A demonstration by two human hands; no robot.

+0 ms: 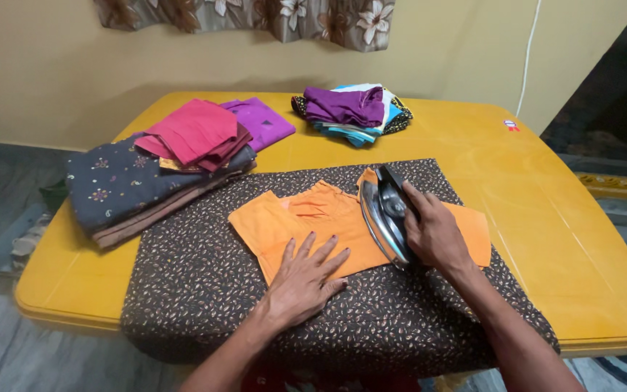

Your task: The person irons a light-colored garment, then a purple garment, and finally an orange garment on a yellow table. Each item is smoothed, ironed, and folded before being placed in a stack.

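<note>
— What has the right hand got?

— Its fingers are wrapped tight round the handle of a clothes iron; the iron is tipped up on its edge, shiny soleplate turned to the left, standing on the orange garment.

— And the other one?

— The left hand grips nothing; it lies flat, fingers spread, pressing the near edge of the same orange garment (the fingertips on the orange cloth, the heel of the hand on the cover beneath).

— Where does the garment sit?

— In the middle of a dark brown patterned cloth that covers the near part of the yellow table and hangs over its front edge; one part of the garment shows to the right of the iron, behind the right hand.

— What else is on the table?

— At the far left, a stack of folded clothes, dark embroidered fabric below, pink pieces on top; just beside it a purple folded piece; further back, near the centre, a smaller pile with purple on top; a white cord runs down the wall behind.
</note>
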